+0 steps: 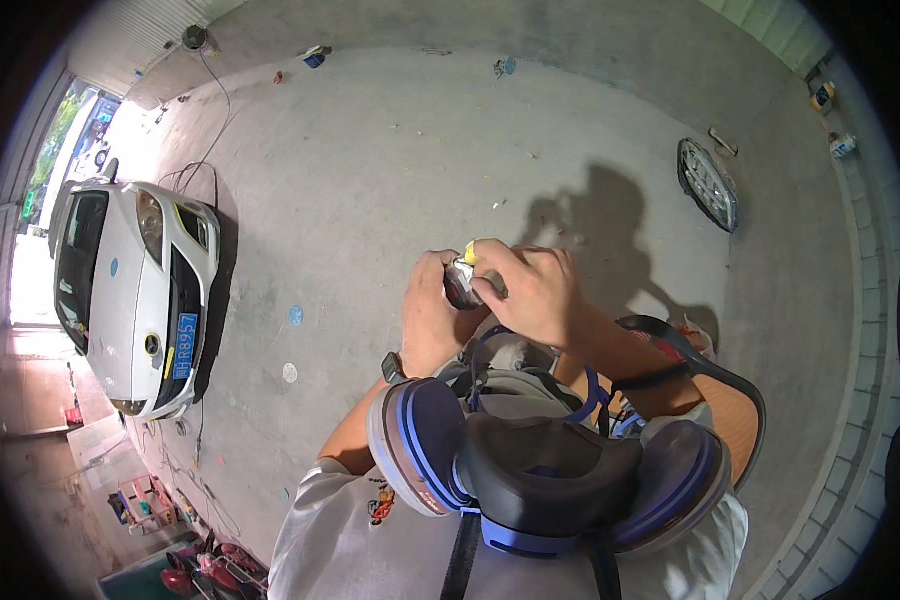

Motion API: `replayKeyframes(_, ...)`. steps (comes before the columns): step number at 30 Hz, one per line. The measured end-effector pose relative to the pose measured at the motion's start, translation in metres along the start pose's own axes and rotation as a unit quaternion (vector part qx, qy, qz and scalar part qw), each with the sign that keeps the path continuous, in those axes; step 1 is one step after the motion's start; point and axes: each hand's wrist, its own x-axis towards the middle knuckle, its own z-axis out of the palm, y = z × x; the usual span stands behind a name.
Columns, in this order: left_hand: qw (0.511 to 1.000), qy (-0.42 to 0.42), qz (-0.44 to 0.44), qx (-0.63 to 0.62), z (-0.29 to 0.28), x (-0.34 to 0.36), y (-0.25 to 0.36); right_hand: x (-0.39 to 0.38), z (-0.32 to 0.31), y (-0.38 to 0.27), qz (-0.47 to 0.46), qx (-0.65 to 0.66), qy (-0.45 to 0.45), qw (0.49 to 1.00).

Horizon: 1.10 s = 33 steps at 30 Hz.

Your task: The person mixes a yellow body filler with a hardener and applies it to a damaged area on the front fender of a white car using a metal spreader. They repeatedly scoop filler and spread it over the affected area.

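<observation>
Just ahead of my chest, my left hand (434, 316) is closed round a small dark packet (459, 287) with crumpled silvery-white material at its top. The fingers of my right hand (536, 290) pinch at that top, beside a small yellow piece (471, 254). What the packet contains is hidden by the fingers. A dark watch (393, 368) is on my left wrist. Below the hands, a black respirator mask (550, 470) with two round purple-and-grey filters hangs on my chest.
A white car (130, 300) stands at the left, near a bright doorway. Cables (210, 150) run along the floor beside it. At the far right lies an oval, clear-faced, dark-rimmed part (707, 186). A black-framed, orange mesh chair part (735, 420) is by my right arm.
</observation>
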Motion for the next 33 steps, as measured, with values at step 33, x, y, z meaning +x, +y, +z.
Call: replayKeyframes(33,0.976,-0.058,0.193,-0.079,-0.079,0.013,-0.121,0.080,0.053,-0.050,0.200,0.107,-0.127,0.966)
